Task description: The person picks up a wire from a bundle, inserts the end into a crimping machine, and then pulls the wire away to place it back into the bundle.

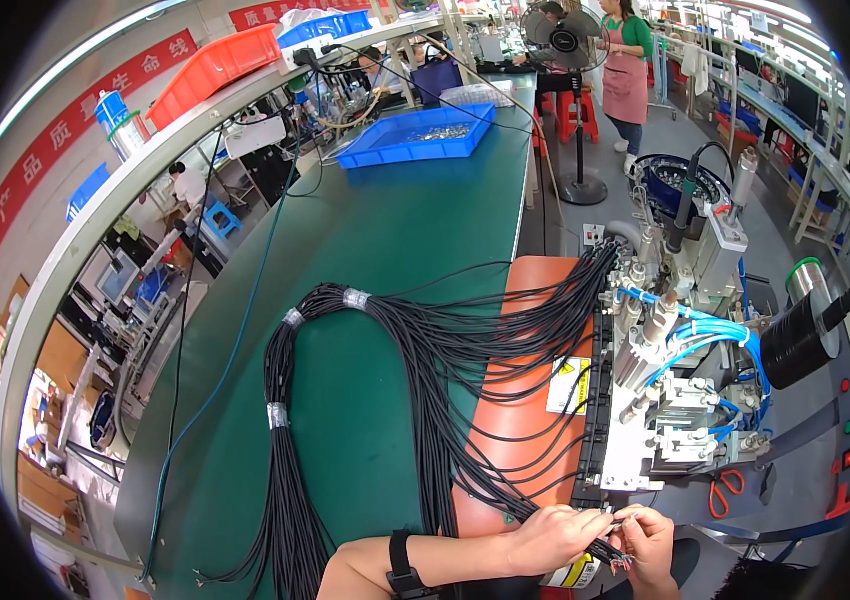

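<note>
Both hands pinch the loose ends of the black cables (465, 370), the left hand (553, 538) gripping the bunch just behind the right hand (648, 545), whose fingertips hold wire tips best fed singly, straight toward the machine (680, 380) directly above.

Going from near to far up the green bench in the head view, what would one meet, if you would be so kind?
Left hand and right hand on wire ends → taped black cable bundle → blue tray → red bin.
</note>
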Available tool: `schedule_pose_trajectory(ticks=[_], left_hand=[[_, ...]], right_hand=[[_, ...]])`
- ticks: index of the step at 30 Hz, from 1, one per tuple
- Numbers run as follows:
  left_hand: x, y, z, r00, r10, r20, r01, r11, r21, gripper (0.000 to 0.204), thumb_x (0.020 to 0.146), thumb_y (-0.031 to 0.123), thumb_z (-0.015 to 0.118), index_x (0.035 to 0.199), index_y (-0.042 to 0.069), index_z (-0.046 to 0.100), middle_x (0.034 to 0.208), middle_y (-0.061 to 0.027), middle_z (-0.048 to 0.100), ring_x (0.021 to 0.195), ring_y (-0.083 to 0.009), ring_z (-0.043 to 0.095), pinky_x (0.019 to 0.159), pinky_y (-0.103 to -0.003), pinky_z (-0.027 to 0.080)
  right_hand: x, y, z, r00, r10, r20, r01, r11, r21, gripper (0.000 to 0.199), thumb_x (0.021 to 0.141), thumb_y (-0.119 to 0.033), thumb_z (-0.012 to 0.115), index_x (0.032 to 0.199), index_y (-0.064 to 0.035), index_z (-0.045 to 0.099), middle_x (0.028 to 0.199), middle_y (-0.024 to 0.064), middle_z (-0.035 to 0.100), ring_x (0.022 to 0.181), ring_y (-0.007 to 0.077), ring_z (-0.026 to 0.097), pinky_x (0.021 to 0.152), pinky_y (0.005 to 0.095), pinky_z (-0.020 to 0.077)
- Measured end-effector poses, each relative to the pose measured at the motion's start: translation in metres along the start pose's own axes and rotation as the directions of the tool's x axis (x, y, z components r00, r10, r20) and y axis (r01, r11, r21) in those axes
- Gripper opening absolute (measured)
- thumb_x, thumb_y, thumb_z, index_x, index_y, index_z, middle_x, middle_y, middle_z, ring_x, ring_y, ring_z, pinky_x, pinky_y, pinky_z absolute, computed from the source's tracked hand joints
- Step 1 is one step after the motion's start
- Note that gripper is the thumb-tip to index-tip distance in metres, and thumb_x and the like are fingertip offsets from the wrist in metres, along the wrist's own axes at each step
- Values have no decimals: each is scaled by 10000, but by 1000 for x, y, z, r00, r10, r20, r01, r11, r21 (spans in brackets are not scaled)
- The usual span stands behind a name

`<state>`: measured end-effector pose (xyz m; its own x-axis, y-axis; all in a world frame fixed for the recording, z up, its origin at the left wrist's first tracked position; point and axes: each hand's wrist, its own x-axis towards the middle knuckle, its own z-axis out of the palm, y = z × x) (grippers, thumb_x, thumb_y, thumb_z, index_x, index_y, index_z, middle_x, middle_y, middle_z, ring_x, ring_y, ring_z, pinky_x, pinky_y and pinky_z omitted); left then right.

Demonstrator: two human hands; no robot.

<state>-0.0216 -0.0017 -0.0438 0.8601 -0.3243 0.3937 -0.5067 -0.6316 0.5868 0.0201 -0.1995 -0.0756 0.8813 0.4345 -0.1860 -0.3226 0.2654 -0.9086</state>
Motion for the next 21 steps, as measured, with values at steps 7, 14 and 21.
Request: schedule_pose_trajectory(ticks=[7,14,21], left_hand=[[2,1,-3,1000,-1,8,1,1000,7,324,757,76,676,1056,34,557,825,-88,572,669,-289,631,592,-372,510],[1,-2,0,1000,-15,14,15,1000,17,337,754,73,674,1065,33,552,838,-88,577,677,-289,633,602,-367,515],[-1,3,0,1000,-19,7,18,1000,21,335,744,67,672,1057,39,556,822,-75,586,673,-286,632,602,-364,517]], right_hand=[[1,-3,4,999,33,-28,-31,998,53,144,963,-61,580,977,72,635,763,123,648,554,129,600,430,227,467],[3,-2,4,999,17,-30,-16,1000,6,141,952,-72,610,981,62,642,737,118,657,560,117,590,479,211,454],[3,-2,1,998,-55,36,57,997,-57,124,933,-58,630,990,51,650,775,93,654,563,103,585,487,197,437]])
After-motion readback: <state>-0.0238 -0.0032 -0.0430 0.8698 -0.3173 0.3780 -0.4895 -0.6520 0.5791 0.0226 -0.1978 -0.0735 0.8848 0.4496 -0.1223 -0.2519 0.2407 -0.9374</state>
